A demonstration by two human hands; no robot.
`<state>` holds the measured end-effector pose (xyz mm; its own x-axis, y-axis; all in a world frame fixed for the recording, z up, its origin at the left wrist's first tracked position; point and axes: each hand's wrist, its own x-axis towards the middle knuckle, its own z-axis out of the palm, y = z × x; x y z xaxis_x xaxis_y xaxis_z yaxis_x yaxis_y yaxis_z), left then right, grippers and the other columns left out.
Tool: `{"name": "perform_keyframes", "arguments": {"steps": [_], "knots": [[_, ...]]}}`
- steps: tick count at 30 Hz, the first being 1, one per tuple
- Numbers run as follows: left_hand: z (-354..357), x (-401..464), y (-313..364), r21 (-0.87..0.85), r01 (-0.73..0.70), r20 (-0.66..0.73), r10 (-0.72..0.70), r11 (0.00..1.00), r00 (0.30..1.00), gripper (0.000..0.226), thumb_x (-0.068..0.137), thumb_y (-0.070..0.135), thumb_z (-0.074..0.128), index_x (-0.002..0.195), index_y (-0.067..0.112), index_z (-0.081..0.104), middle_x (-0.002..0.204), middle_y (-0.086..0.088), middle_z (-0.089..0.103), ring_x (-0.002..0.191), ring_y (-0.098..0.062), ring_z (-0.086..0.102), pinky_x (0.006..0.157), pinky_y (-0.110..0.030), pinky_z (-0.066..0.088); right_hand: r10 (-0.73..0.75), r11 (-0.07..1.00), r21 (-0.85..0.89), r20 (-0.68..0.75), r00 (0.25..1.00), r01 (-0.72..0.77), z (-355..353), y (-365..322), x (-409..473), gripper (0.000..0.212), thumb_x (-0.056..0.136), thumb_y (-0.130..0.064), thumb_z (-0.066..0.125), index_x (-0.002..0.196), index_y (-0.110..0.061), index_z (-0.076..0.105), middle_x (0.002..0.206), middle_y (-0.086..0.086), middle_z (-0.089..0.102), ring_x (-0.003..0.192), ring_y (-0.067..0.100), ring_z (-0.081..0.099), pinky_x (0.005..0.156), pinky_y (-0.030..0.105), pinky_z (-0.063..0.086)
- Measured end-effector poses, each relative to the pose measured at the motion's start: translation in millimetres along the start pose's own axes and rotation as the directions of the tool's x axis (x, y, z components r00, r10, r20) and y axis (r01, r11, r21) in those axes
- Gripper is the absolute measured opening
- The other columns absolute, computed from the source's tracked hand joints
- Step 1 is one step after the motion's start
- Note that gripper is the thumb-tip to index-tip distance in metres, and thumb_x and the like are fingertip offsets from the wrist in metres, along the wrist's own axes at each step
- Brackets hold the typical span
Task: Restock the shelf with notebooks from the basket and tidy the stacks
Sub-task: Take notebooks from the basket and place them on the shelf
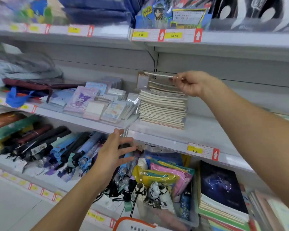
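A person faced store shelves. The right hand [193, 83] reached to the middle shelf [198, 130] and pinched the near edge of a thin notebook [158, 75], held flat just above a tall stack of cream-edged notebooks [163, 107]. Whether it touched the stack was hard to tell. The left hand [114, 151] hovered lower, fingers spread and holding nothing, in front of the shelf's front edge. Folded umbrellas [57, 150] lay on the shelf below. The orange rim of a basket [132, 221] showed at the bottom.
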<state>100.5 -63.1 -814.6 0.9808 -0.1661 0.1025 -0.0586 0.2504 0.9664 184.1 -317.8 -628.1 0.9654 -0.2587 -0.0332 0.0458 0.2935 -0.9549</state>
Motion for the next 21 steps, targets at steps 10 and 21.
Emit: {"name": "perform_keyframes", "arguments": {"steps": [10,21], "knots": [[-18.0,-11.6,-22.4,0.772,-0.025,0.176,-0.176,0.636,0.969,0.03,0.096,0.044,0.052,0.102,0.018,0.066,0.098,-0.004,0.072,0.088,-0.021,0.069,0.081,-0.038,0.056,-0.464,0.571,-0.663,0.225,0.857,0.484,-51.3,260.6,-129.2,0.014,0.093,-0.03,0.064,0.089,-0.017,0.066,0.076,-0.001,0.066,0.064,0.018,0.062,0.059,0.035,0.054],[-23.5,-18.5,-50.2,0.955,-0.281,0.277,-0.636,0.099,0.72,0.04,0.093,0.051,0.051,0.121,0.025,0.062,0.114,0.007,0.063,0.099,-0.013,0.062,0.099,-0.034,0.045,0.464,-0.178,-0.98,-0.006,0.886,0.087,-125.1,544.1,-193.0,0.118,0.049,-0.066,0.086,0.142,-0.014,0.034,0.146,0.008,0.032,0.136,0.03,0.032,0.105,0.049,0.038]]}}
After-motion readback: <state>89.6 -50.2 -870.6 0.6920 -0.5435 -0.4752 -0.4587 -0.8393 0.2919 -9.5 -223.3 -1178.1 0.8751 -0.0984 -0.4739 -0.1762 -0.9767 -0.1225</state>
